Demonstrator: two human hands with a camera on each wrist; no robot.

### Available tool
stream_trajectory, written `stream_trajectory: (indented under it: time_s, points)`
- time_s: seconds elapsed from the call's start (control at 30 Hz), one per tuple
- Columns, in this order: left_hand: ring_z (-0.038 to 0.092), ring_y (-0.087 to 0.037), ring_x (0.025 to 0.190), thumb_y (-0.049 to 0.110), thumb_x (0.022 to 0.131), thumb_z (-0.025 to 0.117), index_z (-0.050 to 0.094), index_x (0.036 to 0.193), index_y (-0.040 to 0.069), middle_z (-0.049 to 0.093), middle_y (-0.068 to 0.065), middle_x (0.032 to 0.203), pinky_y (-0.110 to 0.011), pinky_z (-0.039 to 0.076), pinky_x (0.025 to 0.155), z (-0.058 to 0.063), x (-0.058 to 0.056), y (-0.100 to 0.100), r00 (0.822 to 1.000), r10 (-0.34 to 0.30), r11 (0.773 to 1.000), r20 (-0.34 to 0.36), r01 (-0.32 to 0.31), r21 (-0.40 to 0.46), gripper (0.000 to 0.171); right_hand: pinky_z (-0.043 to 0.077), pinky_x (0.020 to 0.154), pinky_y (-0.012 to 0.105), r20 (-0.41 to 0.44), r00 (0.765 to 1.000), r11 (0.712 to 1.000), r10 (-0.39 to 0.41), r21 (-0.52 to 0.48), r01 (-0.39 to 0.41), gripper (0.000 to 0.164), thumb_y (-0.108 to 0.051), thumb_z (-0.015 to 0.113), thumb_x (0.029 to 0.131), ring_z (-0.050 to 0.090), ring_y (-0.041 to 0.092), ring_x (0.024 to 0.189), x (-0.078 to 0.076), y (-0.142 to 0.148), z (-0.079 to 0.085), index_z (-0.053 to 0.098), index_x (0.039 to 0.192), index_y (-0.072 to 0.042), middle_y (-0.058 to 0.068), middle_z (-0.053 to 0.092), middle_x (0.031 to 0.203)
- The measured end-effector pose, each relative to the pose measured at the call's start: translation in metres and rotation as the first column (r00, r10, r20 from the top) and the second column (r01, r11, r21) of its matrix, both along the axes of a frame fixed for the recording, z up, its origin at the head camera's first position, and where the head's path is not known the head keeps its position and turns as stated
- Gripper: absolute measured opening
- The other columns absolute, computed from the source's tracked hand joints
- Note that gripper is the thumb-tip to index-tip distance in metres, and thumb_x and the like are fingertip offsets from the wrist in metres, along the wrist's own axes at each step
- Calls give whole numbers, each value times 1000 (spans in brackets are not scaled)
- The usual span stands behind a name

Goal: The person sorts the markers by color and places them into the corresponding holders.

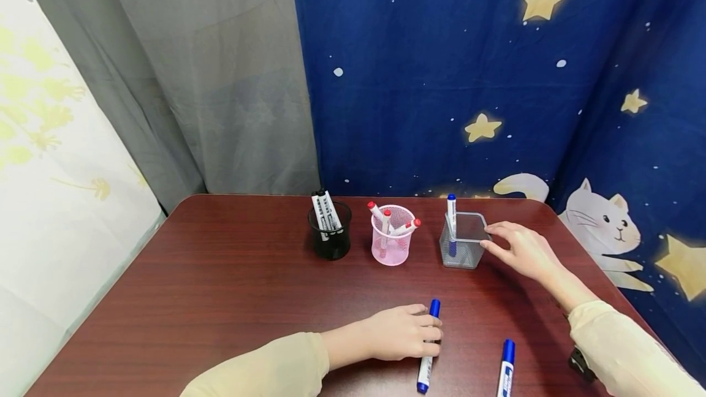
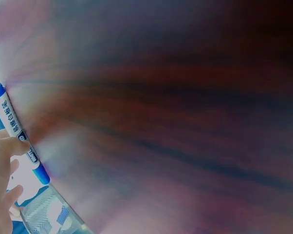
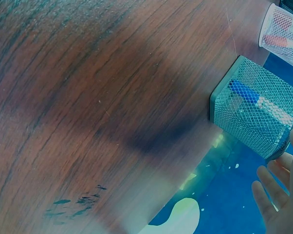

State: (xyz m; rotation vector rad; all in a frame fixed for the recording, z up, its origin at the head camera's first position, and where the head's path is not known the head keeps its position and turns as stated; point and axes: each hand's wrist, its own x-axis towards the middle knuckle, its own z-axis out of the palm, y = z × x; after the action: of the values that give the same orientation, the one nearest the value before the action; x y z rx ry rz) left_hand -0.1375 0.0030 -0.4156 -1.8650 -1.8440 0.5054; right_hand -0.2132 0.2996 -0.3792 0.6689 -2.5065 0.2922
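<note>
A blue-capped whiteboard marker [image 1: 426, 367] lies under my left hand [image 1: 405, 332], whose thumb and fingers grip its middle. The left wrist view shows this marker [image 2: 14, 119] from the side, with the thumb across its barrel. My right hand [image 1: 524, 251] touches the right side of the grey mesh pen holder [image 1: 462, 255] near its rim, fingers loosely extended. In that holder stands one blue marker [image 1: 451, 216], leaning to the left side. The right wrist view shows the holder [image 3: 253, 122] with the right fingertips at its rim.
Another blue marker [image 1: 505, 369] lies at the table's front. Left of the grey holder stand a pink mesh cup [image 1: 390, 253] with several red markers and a black mesh cup [image 1: 331, 247] with black markers. Curtains hang behind the wooden table [image 1: 220, 274].
</note>
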Motion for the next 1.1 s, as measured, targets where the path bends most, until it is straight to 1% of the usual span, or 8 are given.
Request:
stream_trajectory:
  time_s: [0.1, 0.23, 0.33, 0.43, 0.6, 0.7, 0.9, 1.1]
  points:
    - [41, -9, 112, 31, 89, 43, 56, 97, 29, 53, 13, 106, -31, 30, 90, -2, -1, 1, 1000, -11, 1000, -8, 11, -9, 15, 44, 70, 46, 0, 1000, 1000, 2, 0, -2, 32, -27, 68, 76, 57, 27, 89, 0, 0, 0, 66, 97, -3, 11, 62, 95]
    - [45, -7, 105, 30, 89, 43, 56, 94, 29, 53, 14, 99, -27, 32, 85, -2, -1, 1, 1000, -21, 1000, -12, 21, 6, 13, 45, 69, 46, 6, 1000, 1000, 4, 1, -4, 33, -28, 68, 76, 57, 27, 89, -1, -1, 0, 66, 98, -3, 11, 62, 95]
    - [45, -7, 103, 30, 89, 41, 55, 93, 30, 52, 14, 98, -27, 33, 85, -3, -2, 0, 999, -27, 1000, -22, 27, 12, 14, 45, 69, 46, 6, 1000, 1000, 5, 3, -5, 33, -28, 68, 76, 58, 27, 88, -1, -1, 0, 66, 98, -3, 11, 62, 95]
    - [46, -6, 100, 30, 89, 39, 55, 93, 31, 53, 15, 95, -27, 34, 84, -3, -1, 0, 999, -32, 999, -27, 32, 20, 17, 45, 69, 46, -1, 1000, 1000, 7, 6, -7, 32, -27, 68, 76, 58, 27, 88, -1, -1, 0, 66, 97, -3, 11, 62, 95]
    - [49, -6, 87, 29, 90, 38, 56, 94, 30, 52, 17, 87, -27, 36, 80, -3, 0, -3, 999, -39, 999, -21, 39, 29, 18, 45, 70, 45, -4, 1000, 1000, 9, 3, -9, 32, -27, 68, 75, 58, 27, 88, -1, 0, 0, 66, 97, -3, 11, 62, 95]
    - [49, -6, 84, 28, 89, 39, 56, 95, 29, 52, 16, 85, -26, 37, 78, -2, 0, -5, 999, -33, 999, -15, 33, 27, 18, 44, 71, 45, -2, 1000, 1000, 9, 3, -9, 32, -27, 68, 76, 57, 27, 89, -1, 0, 0, 66, 97, -3, 11, 62, 95]
    - [49, -6, 84, 29, 88, 41, 56, 97, 28, 52, 16, 86, -24, 36, 75, 4, 1, -7, 1000, -20, 999, 4, 20, 32, 17, 44, 71, 46, -3, 1000, 1000, 7, 1, -7, 32, -27, 69, 75, 57, 27, 89, 0, 0, 1, 66, 97, -3, 11, 62, 95]
    - [49, -6, 82, 30, 87, 41, 55, 94, 26, 52, 15, 84, -22, 35, 69, 12, 1, -7, 1000, -13, 998, 14, 12, 57, 16, 44, 72, 46, -5, 1000, 1000, 9, 2, -9, 32, -26, 69, 75, 57, 27, 89, 1, 0, 1, 66, 97, -3, 12, 62, 95]
